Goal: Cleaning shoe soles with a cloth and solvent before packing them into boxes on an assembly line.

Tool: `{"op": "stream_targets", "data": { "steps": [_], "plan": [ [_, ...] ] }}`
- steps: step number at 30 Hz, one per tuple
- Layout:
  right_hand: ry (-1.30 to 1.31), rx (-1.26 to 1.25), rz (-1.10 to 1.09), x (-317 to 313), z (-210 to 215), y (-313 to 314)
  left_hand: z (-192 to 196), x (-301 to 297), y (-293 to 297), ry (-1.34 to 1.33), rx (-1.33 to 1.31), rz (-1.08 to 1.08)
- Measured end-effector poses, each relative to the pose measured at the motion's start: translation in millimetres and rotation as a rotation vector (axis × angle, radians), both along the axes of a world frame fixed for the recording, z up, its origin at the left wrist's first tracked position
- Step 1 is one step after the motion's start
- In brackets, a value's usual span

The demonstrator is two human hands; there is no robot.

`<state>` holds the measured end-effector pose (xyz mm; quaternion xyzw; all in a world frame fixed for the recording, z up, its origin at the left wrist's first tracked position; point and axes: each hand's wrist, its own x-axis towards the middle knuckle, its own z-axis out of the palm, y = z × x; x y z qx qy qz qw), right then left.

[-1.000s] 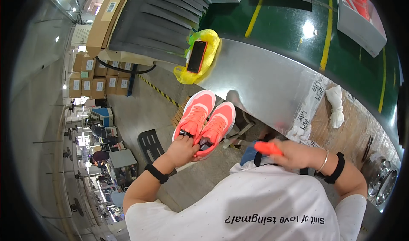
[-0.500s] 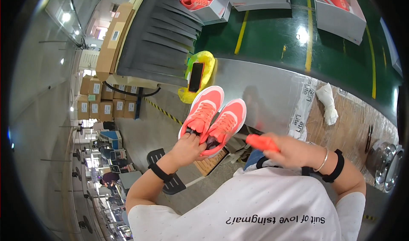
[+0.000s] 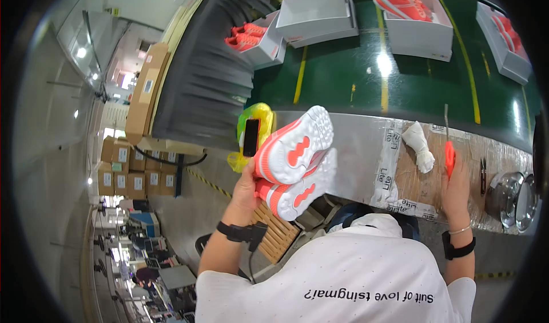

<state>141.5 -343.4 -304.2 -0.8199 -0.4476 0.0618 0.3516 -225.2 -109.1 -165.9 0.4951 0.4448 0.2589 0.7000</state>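
My left hand [image 3: 246, 188] grips a pair of coral sneakers [image 3: 291, 157] at the collar end, one above the other. Their white soles with coral inserts face up, over the edge of the metal table [image 3: 357, 168]. Off to the right, my right hand [image 3: 456, 196] is closed around a tool with an orange-red handle [image 3: 450, 158]. A thin metal shaft or blade points away from the hand; its exact kind is unclear. The tool is above the cardboard-covered part of the table, between a bundled white cloth [image 3: 418, 146] and dark-handled snips or pliers [image 3: 483, 175].
Beyond the table runs a green conveyor [image 3: 337, 77] with yellow lines. On it stand a shoe box [image 3: 420, 40] holding coral shoes, another grey-white box [image 3: 314, 17] and more boxes. A phone [image 3: 251, 138] lies on a yellow bag [image 3: 264, 117]. Metal bowls [image 3: 512, 200] sit at right.
The sneakers have turned from uppers showing to soles showing, still in my left hand. My right hand has moved right with the orange-red-handled tool, away from the shoes. The view has shifted.
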Motion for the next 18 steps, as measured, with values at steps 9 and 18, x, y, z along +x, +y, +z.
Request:
{"op": "stream_targets", "data": {
  "steps": [9,18],
  "plan": [
    [-0.433,-0.455,-0.303,5,-66,-29,-64,42,23,-0.526,-0.256,0.088],
    [1.307,0.318,0.038,-1,11,75,-72,74,41,-0.607,-0.631,-0.119]
  ]
}}
